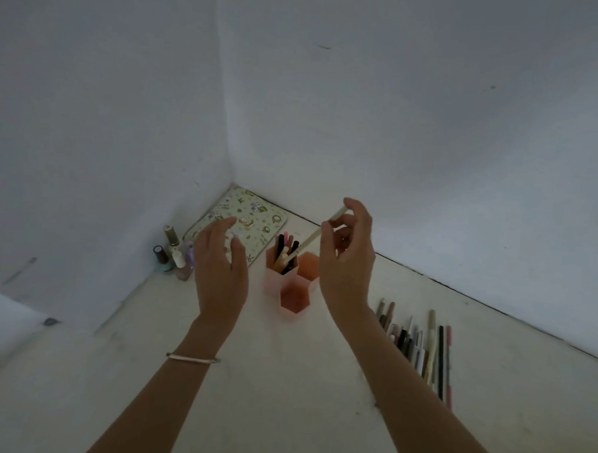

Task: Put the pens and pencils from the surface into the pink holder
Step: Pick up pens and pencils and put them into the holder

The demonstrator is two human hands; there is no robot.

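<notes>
- The pink holder (290, 280) is a smooth plastic cluster of three hexagon-shaped cups. It sits on the pale surface (284, 379) a little out from the far corner where the two walls meet.
- The far-left cup already has a bunch of pens in it (284, 251), dark and light ones, sticking up at a slant. The other two cups look empty from here.
- The right hand (347, 259) is raised over the holder, wrist bent and fingers curled. It's pinching a slim cream-coloured pencil (319, 232) near its upper end.
- That pencil is tilted, and its lower end is down at the mouth of the far-left cup, among the other pens.
- The left hand (220, 267) is open with nothing in it. Its fingers are loosely spread and curved, hovering just left of the holder, apart from it. There's a thin metal bangle (194, 358) on that wrist.
- The remaining pens and pencils (419, 348) lie side by side in a row near the right edge of the surface, close to the right wall. They're thin sticks in black, grey, cream and dusty pink.
- A flat rounded-corner tray (253, 217) with a cartoon print is tucked into the far corner.
- A few small glossy nail polish bottles (173, 255) stand against the left wall.
</notes>
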